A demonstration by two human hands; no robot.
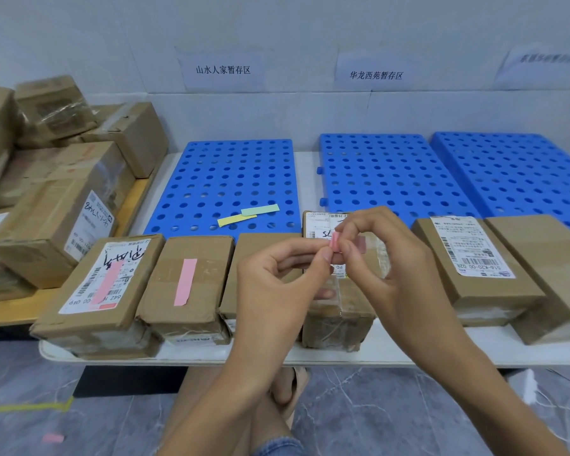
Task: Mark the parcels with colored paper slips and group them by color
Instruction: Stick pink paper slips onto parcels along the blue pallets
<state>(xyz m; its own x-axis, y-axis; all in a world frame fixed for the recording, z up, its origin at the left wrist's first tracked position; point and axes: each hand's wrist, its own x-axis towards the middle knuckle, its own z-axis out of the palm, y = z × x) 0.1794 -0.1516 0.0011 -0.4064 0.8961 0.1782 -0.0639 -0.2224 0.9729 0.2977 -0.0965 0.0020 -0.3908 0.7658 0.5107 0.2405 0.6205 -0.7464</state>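
A white tabletop [408, 352] with a rounded front left corner is standing against a pale wall, over a grey marbled floor [96, 383]. Three blue pallets [224, 179] of perforated plastic are lying side by side across its rear half, with narrow gaps between them. A bare white strip is showing between the left pallet and the left edge. Paper signs [222, 70] are being displayed on the wall above; the rightmost is blurred.

Six cardboard parcels are being kept in a row along the front edge. At the front left corner, a labelled parcel [79, 311] is carrying a first pink slip [107, 281]. The brown taped parcel [195, 307] touching it is carrying a second pink slip [185, 281]. Toward the right edge, another labelled parcel [474, 284] is lying just beside a plain one [547, 264].

A yellow slip [236, 220] and a green slip [260, 209] are lying near the front edge of the left pallet, overlapping slightly.

A small held pink slip [334, 242] is being pinched between thumb and fingertips by both the left hand [277, 291] and the right hand [385, 258]. It is being held over a parcel wrapped in clear tape [339, 320] at mid-row.

Stacked cartons [63, 192] are piled on a wooden surface beyond the left edge. A loose pink slip [52, 438] is lying on the floor.
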